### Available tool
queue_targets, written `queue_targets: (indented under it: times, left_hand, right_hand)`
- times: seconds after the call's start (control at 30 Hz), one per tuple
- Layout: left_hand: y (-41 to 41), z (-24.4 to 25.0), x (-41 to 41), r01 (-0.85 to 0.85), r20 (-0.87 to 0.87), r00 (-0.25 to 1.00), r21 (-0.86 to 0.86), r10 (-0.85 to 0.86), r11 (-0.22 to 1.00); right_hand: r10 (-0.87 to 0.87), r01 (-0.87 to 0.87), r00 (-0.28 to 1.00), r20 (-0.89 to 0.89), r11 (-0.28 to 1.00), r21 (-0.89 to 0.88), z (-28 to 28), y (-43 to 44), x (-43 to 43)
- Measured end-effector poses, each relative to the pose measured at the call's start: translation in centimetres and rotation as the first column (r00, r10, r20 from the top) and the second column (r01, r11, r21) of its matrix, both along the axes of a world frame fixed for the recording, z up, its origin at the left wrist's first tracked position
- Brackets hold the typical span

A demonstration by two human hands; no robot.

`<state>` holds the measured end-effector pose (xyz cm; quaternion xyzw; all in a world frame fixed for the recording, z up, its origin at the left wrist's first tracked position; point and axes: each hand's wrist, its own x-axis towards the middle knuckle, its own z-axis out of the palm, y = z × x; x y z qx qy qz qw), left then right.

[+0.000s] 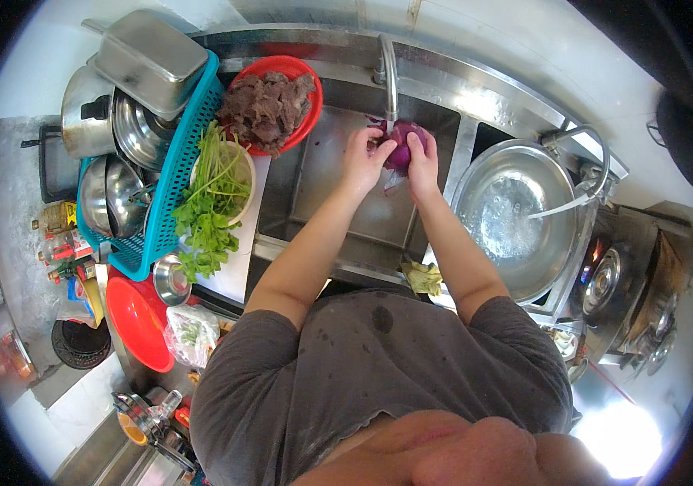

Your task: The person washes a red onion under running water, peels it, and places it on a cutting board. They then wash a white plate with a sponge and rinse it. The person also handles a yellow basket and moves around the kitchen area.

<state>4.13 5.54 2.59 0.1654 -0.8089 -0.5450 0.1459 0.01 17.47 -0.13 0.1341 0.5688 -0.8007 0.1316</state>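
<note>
Both my hands grip a red onion [400, 157] beneath the steel faucet [390, 79], over the stainless steel sink [328, 182]. My left hand [366, 155] holds the onion's left side with thumb and fingers. On its right side rests my right hand [422, 164], thumb across the purple skin. Water from the spout appears to reach the onion. A loose, pale flap of skin [393, 181] hangs below it. Part of the onion is hidden behind my fingers.
Left of the sink stand a red bowl [317, 109] of dark meat [267, 106], leafy celery [210, 200] over a pale bowl, and a teal basket [167, 182] of steel pots. At right, water runs from a hose [562, 209] into a large steel basin [474, 243]. A stove burner [603, 273] lies beyond.
</note>
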Motion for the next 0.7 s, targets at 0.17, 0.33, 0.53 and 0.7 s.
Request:
queue_targets:
  times: [0.17,0.33,0.53,0.7]
  left_hand:
    - [0.7,-0.6,-1.3,-0.033,-0.127,0.992,-0.087,0.022,0.996]
    - [1.0,-0.3,-1.7,-0.108,-0.131,0.988,-0.164,0.087,0.981]
    - [-0.4,-1.4,-2.2,-0.192,-0.050,0.981,-0.309,0.186,0.932]
    - [-5.2,-6.1,0.3,0.043,0.447,0.894,-0.151,0.030,0.988]
  right_hand:
    - [-0.048,0.055,0.995,-0.089,0.995,0.079,-1.4,0.2,-1.6]
    - [-0.015,0.050,0.984,-0.177,0.979,0.197,0.4,-0.2,-1.9]
    - [-0.015,0.044,0.984,-0.175,0.986,0.160,-0.1,-0.5,-1.7]
    - [0.123,-0.094,0.990,0.062,0.932,-0.351,0.9,0.0,-0.7]
